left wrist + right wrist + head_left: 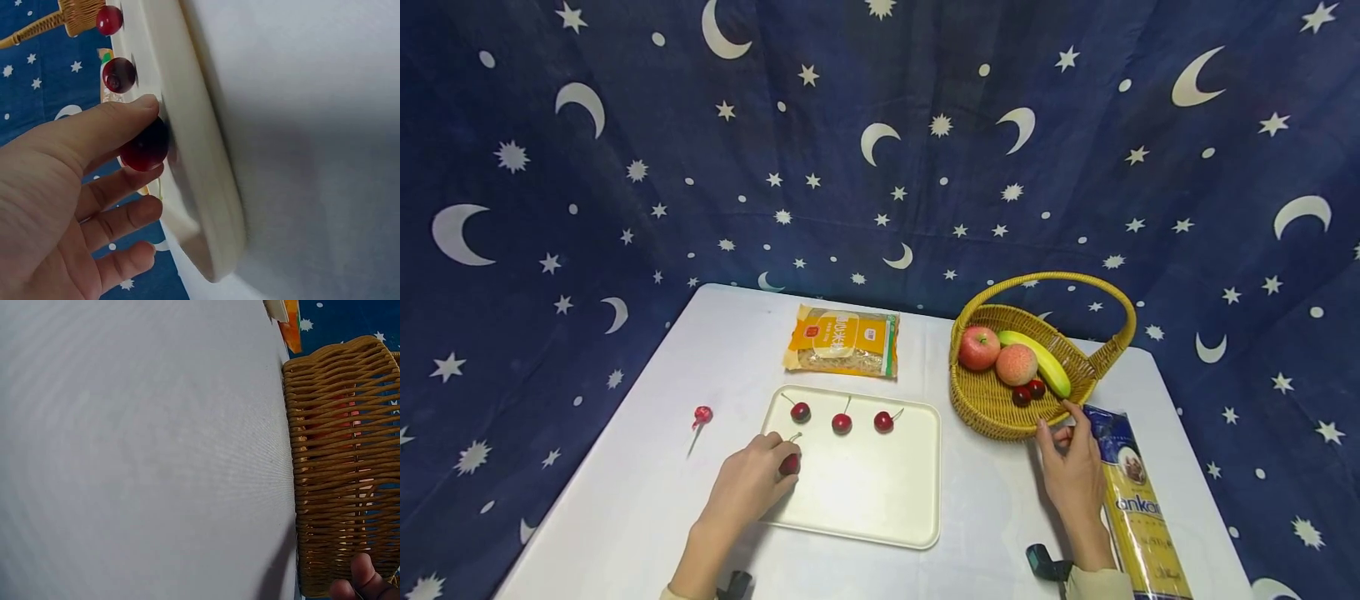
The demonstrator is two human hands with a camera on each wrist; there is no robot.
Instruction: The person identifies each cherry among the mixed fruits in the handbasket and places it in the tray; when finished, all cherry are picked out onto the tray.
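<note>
Cream-coloured, the tray (pixel 872 500) sits mid-surface (pixel 985 533) in the head view, three cherries (pixel 842 423) lined along its far side. The left hand (pixel 748 479) pinches another, the held cherry (pixel 788 465), at the tray's left side. Well apart from it, the right hand (pixel 1071 471) is at the near rim of the wicker basket (pixel 992 423), where two loose cherries (pixel 1021 396) lie beside a peach (pixel 1017 365).

From the left wrist, the thumb presses above the cherry and the forefinger supports it below, the other fingers spread free. Light, even pressure should suit: smooth round fruit could roll out of a harder squeeze. It would help to lift clear of the tray's wall.

From the right wrist, fingertips show at the basket's weave; whether they grip it, I cannot tell. A gentle steadying touch would guard against tipping.
</note>
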